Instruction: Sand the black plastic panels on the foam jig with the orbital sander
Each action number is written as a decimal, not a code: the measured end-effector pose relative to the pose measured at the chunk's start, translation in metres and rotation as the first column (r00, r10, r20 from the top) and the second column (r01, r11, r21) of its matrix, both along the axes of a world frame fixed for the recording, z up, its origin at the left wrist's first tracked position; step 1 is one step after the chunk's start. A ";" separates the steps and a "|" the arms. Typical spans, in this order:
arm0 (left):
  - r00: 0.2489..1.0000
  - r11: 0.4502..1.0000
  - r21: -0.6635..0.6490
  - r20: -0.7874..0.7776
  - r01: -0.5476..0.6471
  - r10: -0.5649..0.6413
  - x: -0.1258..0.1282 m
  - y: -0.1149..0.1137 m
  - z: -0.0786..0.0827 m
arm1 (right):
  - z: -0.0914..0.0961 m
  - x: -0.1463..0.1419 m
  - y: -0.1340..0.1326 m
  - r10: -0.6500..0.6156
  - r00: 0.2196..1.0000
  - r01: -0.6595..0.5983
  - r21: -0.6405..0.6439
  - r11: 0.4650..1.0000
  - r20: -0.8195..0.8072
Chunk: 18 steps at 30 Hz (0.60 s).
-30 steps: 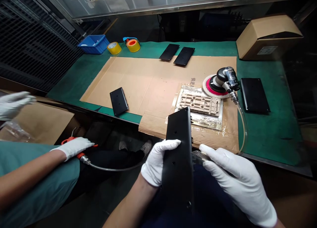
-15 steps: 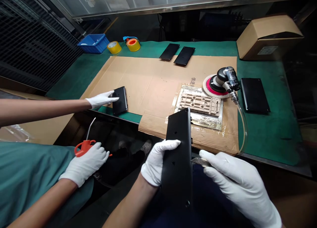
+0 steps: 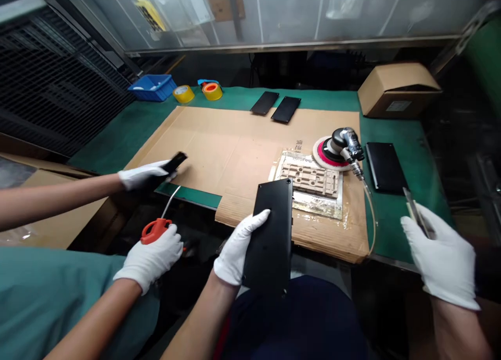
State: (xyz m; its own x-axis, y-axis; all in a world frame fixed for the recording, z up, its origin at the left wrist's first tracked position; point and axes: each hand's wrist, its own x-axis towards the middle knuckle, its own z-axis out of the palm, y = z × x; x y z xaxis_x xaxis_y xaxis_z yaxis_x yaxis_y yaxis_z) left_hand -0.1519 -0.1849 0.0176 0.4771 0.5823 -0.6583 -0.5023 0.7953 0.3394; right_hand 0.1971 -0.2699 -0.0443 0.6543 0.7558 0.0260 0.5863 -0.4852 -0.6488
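Observation:
My left hand (image 3: 237, 250), in a white glove, grips a long black metal plate (image 3: 272, 235) by its left edge and holds it over my lap, its far end over the cardboard's front edge. My right hand (image 3: 442, 255), also gloved, is out to the right, away from the plate, closed on a thin flat metal blade (image 3: 415, 214) that sticks up from the fingers. A tan slotted fixture block (image 3: 311, 178) lies on the cardboard sheet (image 3: 235, 141) just beyond the plate.
A co-worker's gloved hands at left: one hand (image 3: 143, 175) lifts a small black plate (image 3: 174, 163), the other (image 3: 151, 258) holds an orange air gun (image 3: 156, 228). An orbital sander (image 3: 338, 148), more black plates (image 3: 385, 167), tape rolls (image 3: 183, 94), a blue bin (image 3: 152, 86) and a cardboard box (image 3: 397, 88) stand on the green table.
My right hand has pulled away from the plate's edge, out to the right with the blade. The plate has tilted flatter. The co-worker has picked the small plate up off the cardboard.

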 end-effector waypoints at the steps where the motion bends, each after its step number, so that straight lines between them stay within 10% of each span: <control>1: 0.996 0.990 0.143 -0.085 -0.002 0.014 0.002 0.014 0.000 | -0.010 0.014 0.005 -0.001 0.993 0.016 -0.131 0.991 0.114; 3: 0.970 0.890 0.450 -0.239 0.077 0.037 0.007 0.050 -0.002 | -0.031 0.033 0.013 0.020 0.968 0.062 -0.317 0.947 0.248; 6: 0.882 0.589 0.696 -0.467 0.411 -0.063 0.025 0.119 -0.010 | -0.054 0.042 0.021 0.039 0.955 0.085 -0.396 0.914 0.295; 10: 0.531 0.009 0.553 -0.795 0.833 -0.292 0.073 0.197 -0.020 | -0.061 0.032 0.025 -0.014 0.930 0.142 -0.324 0.935 0.367; 13: 0.276 -0.355 0.318 -0.947 0.879 -0.165 0.116 0.224 -0.027 | -0.049 0.021 0.033 -0.105 0.898 0.172 -0.121 0.978 0.428; 18: 0.237 -0.477 0.043 -0.905 0.878 0.354 0.134 0.215 -0.057 | -0.005 0.003 0.077 -0.085 0.862 -0.017 0.195 0.981 0.499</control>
